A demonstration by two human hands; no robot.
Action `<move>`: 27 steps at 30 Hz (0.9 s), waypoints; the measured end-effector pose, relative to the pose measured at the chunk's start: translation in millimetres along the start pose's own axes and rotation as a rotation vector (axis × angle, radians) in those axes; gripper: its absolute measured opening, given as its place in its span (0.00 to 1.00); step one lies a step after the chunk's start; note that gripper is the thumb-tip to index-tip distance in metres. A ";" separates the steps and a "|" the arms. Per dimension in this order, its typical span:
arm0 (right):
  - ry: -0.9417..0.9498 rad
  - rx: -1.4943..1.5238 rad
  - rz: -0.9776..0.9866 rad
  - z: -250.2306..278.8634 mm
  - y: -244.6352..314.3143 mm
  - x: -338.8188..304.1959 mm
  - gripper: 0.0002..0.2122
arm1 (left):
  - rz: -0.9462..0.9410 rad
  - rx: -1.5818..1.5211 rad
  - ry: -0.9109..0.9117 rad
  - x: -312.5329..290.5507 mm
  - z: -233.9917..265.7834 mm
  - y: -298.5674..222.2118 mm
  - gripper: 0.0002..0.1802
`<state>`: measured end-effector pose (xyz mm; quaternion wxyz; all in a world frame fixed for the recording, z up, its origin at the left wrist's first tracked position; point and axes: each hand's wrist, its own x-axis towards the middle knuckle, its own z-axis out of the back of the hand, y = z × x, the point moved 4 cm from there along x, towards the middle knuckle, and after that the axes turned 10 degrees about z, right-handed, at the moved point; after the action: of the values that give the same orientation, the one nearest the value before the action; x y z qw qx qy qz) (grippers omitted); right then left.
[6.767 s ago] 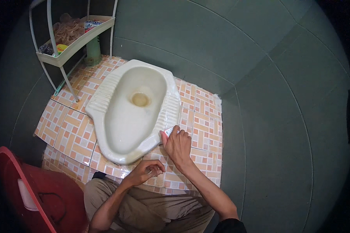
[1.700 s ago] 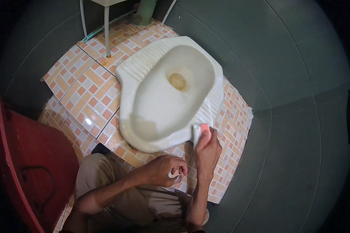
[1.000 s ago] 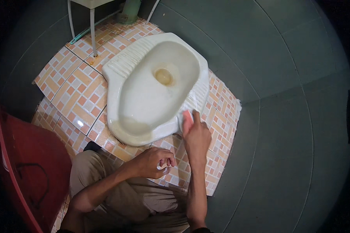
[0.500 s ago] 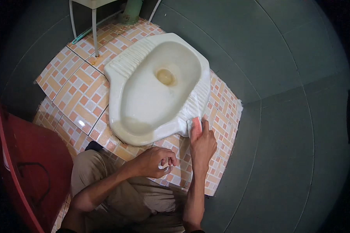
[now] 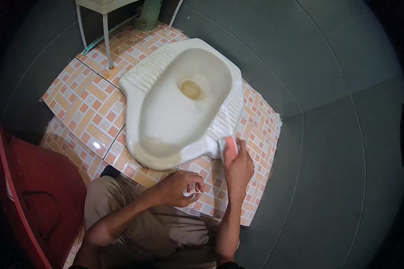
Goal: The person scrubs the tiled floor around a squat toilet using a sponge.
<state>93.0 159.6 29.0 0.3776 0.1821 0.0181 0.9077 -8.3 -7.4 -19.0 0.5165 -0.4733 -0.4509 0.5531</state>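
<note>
A white ceramic squat toilet (image 5: 175,121) with ribbed footrests stands on the tiled platform, some brownish water in its drain hole. At its near right corner, my right hand (image 5: 239,168) grips a small pink-and-white scrubber (image 5: 230,147). The scrubber's pale side faces the outer edge of the right footrest; whether it is a brush or a sponge I cannot tell. Whitish streaks, like foam, cover that footrest. My left hand (image 5: 178,188) hovers over my lap, just short of the rim, with its fingers curled. Something whitish shows between its thumb and fingers, too small to name.
A large red plastic tub (image 5: 40,193) with a dark handle stands at my left. Behind the toilet are a cream stool (image 5: 104,6) on thin legs, a green pipe (image 5: 149,15) and a turquoise stick (image 5: 94,44). A dark green wall (image 5: 323,157) rises close on the right.
My right hand with the scrubber has shifted slightly right along the footrest's outer edge. The left hand has stayed almost where it was.
</note>
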 end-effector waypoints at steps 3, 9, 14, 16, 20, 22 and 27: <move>0.013 -0.077 -0.078 4.3 4.5 -10.3 0.21 | -0.033 0.009 -0.004 0.4 -4.6 -1.2 0.10; 0.105 -0.036 -0.034 1.1 45.5 21.7 0.23 | -0.067 -0.006 -0.002 5.0 -3.7 -1.2 0.12; 0.105 0.142 0.087 2.0 37.4 16.0 0.24 | -0.027 0.004 0.037 4.5 -2.7 -0.1 0.14; 0.086 0.199 0.065 10.0 19.5 7.5 0.24 | 0.007 0.011 0.021 5.6 -1.7 -0.3 0.13; -0.034 0.265 -0.029 23.3 -7.4 -8.8 0.20 | 0.072 0.011 0.056 7.7 -0.8 -6.7 0.13; -0.100 0.203 -0.053 15.9 -13.9 -8.7 0.20 | 0.082 0.031 0.063 6.4 -2.1 -8.0 0.13; -0.190 0.018 -0.011 -3.0 7.1 -3.7 0.20 | 0.071 0.071 0.067 7.8 -7.5 -4.0 0.13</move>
<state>89.6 152.3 26.2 0.3808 0.2704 -0.0086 0.8842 -0.5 0.7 -16.5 0.5277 -0.4886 -0.3965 0.5706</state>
